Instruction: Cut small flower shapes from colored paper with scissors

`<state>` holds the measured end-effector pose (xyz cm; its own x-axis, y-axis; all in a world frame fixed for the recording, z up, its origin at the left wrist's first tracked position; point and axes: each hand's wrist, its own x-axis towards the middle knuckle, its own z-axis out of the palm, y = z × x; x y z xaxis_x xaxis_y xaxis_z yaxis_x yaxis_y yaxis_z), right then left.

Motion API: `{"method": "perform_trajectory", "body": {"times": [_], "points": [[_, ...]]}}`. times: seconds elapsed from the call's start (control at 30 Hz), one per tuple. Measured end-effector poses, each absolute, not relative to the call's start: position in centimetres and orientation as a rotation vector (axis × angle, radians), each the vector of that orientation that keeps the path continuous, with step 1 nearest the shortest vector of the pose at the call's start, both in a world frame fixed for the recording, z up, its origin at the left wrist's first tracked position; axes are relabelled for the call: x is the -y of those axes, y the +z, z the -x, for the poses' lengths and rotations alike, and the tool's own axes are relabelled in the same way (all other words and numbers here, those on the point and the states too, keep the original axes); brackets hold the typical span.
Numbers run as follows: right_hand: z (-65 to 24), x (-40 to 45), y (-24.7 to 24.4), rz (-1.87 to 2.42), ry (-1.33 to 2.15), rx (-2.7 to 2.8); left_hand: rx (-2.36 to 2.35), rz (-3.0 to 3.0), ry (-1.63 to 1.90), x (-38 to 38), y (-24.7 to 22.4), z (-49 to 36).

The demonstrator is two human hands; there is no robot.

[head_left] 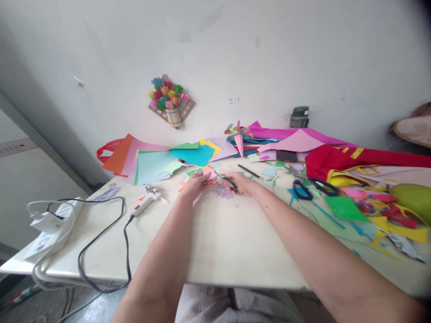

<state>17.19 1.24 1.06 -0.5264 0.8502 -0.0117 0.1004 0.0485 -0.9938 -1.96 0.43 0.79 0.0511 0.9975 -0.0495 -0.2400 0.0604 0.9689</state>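
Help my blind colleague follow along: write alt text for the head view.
A person's left hand holds small pink paper while the right hand holds dark-handled scissors over a pale table. Coloured sheets lie behind; a glue gun lies left.

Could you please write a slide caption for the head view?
The left hand holds pink paper, the right hand dark-handled scissors, above a paper-strewn table.

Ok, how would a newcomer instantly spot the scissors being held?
Over the middle of the pale table, the left hand holds pink paper. Beside it, the right hand grips the black-handled scissors; the blue-handled pair lies loose farther right.
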Motion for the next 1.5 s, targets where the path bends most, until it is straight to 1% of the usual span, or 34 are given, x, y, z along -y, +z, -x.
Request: {"method": "perform_trajectory", "body": {"times": [0.23,0.73,1.1,1.5], "points": [[-17.28,-0.97,1.53,0.998,1.549,1.707,-1.025,-0.995,1.252,-0.46,0.81,2.06],[-17.62,-1.65,0.67,0.953,1.566,1.734,-1.013,-1.083,1.200,-0.48,0.73,2.06],[-17.40,-1.61,0.89,0.965,1.570,1.708,-1.022,-1.080,1.208,-0.29,0.91,2.15],[-17.50,-1.46,1.07,0.897,1.591,1.755,-1.046,-1.080,1.210,-0.39,0.70,2.71]]}}
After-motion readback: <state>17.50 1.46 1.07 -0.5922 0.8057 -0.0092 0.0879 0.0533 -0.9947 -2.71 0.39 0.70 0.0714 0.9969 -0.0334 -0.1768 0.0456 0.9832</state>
